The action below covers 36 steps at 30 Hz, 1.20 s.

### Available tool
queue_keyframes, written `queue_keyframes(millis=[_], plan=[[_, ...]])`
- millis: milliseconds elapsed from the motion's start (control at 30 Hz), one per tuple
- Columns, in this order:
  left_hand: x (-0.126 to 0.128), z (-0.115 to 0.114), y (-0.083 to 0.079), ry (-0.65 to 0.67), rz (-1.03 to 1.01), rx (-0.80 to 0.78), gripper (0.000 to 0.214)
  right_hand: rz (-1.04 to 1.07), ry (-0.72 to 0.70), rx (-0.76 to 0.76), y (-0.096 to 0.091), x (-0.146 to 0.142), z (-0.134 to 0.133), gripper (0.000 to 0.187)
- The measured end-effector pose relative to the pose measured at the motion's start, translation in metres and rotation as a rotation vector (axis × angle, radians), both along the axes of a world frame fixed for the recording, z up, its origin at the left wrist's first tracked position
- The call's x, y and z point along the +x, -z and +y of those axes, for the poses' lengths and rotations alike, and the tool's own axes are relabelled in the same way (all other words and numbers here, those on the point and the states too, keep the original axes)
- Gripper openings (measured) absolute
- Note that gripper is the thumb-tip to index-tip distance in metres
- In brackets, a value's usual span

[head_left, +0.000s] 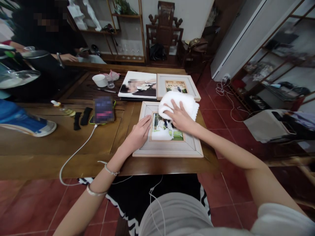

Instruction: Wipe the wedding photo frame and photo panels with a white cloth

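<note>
A pale wooden picture frame (169, 149) with a photo in its middle lies flat near the table's front edge. My left hand (139, 132) rests flat on the frame's left side, fingers stretched out together. My right hand (178, 116) presses a white fluffy towel (187, 101) onto the upper right of the frame's glass, fingers spread over the cloth.
Behind lie a second frame (192, 87) and a large photo print (137, 85). A phone (103, 109) on a white cable, black straps (82, 118), a small bottle (65, 109) and a white cup (99, 80) sit on the wooden table (49, 150). Another person (44, 29) is at the far left.
</note>
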<state>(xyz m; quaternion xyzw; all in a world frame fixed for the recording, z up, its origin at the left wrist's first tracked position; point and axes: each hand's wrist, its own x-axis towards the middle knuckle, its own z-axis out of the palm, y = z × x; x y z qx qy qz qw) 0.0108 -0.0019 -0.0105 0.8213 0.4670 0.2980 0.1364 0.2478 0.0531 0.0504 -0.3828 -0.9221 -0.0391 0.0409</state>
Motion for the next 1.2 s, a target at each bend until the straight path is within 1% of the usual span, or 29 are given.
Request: queue_keyframes(millis=[67, 100, 167, 267, 400, 500, 567, 633, 700, 767, 900, 967, 1033, 1100, 1133, 1200], plan=[[0.000, 0.000, 0.000, -0.002, -0.014, -0.006, 0.044, -0.019, -0.027, 0.010, -0.001, -0.005, 0.008, 0.062], [0.000, 0.000, 0.000, -0.005, -0.021, -0.009, 0.044, -0.027, -0.040, -0.003, -0.001, -0.008, 0.007, 0.061], [0.000, 0.000, 0.001, -0.012, -0.031, -0.013, 0.044, -0.040, -0.065, -0.059, -0.002, -0.013, -0.004, 0.060], [0.001, 0.001, 0.003, -0.016, -0.032, -0.009, 0.045, -0.062, -0.124, -0.166, -0.011, -0.015, -0.039, 0.059], [0.001, 0.002, 0.005, -0.019, -0.014, 0.010, 0.045, -0.095, -0.246, -0.352, -0.039, -0.006, -0.095, 0.053], [0.001, 0.003, 0.005, -0.021, -0.020, 0.015, 0.045, -0.065, -0.321, -0.483, -0.057, 0.002, -0.130, 0.054], [0.001, 0.002, 0.005, -0.020, -0.028, 0.017, 0.045, -0.036, -0.333, -0.519, -0.060, 0.004, -0.144, 0.055], [0.001, 0.002, 0.005, -0.019, -0.027, 0.013, 0.045, -0.010, -0.308, -0.517, -0.056, 0.003, -0.149, 0.056], [0.001, 0.002, 0.005, -0.014, -0.020, 0.009, 0.045, 0.000, -0.262, -0.502, -0.047, -0.001, -0.144, 0.058], [0.001, 0.003, 0.005, -0.005, -0.015, 0.013, 0.046, 0.002, -0.208, -0.452, -0.035, -0.004, -0.129, 0.060], [0.001, 0.003, 0.005, -0.001, -0.010, 0.017, 0.045, 0.022, -0.098, -0.252, -0.011, -0.005, -0.080, 0.059], [0.001, 0.002, 0.003, 0.001, -0.008, 0.003, 0.045, 0.037, -0.051, -0.168, -0.004, -0.006, -0.053, 0.060], [0.001, 0.000, -0.001, 0.002, -0.029, -0.004, 0.046, 0.058, -0.006, -0.111, -0.001, -0.009, -0.028, 0.062], [0.001, -0.001, -0.006, 0.000, -0.075, 0.014, 0.050, 0.081, 0.034, -0.070, -0.002, -0.017, -0.009, 0.061], [0.001, -0.002, -0.008, -0.001, -0.102, 0.029, 0.052, 0.085, 0.041, -0.056, -0.002, -0.023, -0.002, 0.060], [0.001, -0.002, -0.012, -0.004, -0.152, 0.053, 0.056, 0.065, 0.011, -0.050, -0.004, -0.035, 0.006, 0.058]])
